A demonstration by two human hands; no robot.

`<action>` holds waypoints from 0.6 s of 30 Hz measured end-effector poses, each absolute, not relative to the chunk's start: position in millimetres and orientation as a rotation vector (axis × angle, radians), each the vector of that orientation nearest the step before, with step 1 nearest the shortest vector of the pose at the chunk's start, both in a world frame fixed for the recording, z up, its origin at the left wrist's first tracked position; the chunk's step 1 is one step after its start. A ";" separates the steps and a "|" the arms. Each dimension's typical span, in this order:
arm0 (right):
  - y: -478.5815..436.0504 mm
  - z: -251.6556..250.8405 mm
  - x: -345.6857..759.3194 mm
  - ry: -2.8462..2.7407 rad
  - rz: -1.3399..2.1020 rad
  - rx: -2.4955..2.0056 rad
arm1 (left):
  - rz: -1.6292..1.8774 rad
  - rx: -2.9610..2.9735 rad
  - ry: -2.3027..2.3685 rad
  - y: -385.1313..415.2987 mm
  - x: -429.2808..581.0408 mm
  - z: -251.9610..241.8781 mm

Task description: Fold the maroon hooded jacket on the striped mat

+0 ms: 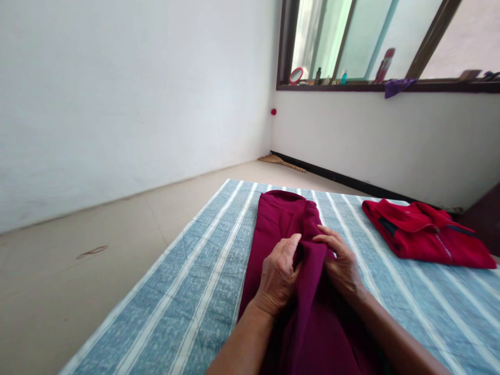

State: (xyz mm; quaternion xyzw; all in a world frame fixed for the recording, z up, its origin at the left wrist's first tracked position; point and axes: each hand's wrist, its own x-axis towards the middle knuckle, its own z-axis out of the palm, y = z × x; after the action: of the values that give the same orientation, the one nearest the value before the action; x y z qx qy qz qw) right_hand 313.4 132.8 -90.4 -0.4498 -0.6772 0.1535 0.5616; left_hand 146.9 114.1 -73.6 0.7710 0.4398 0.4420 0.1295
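A pair of maroon trousers (269, 224) lies lengthwise on the striped cloth, its waistband end pointing away from me and the rest running toward me out of the frame. My left hand (279, 273) grips the fabric near the middle, thumb on top and the other fingertips hidden in a fold. On the other side of a raised ridge of cloth, my right hand (341, 260) has its fingers curled on the same trousers. The two hands are close together but apart, with the bunched fabric between them.
Under the trousers spreads a blue cloth (187, 271) with white stripes. A folded red jacket (422, 234) rests on it at the right. Tiled floor (78, 291) and a white wall lie to the left. Small items and a purple cloth (396, 87) sit on the windowsill.
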 end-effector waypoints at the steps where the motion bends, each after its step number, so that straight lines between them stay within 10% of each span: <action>1: 132.8 -89.8 311.8 -1.611 0.357 -1.058 | 1.283 2.222 1.273 114.5 145.9 -72.8; 18: 130.6 -101.1 297.5 -1.752 0.410 -1.163 | 1.212 1.552 1.363 127.9 116.2 -67.8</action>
State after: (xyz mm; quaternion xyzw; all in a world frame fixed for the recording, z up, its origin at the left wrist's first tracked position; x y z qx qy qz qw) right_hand 297.5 130.6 -101.1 -0.4765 -0.7178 0.1679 0.4790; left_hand 116.2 127.9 -67.8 0.6035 0.5298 0.4713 0.3647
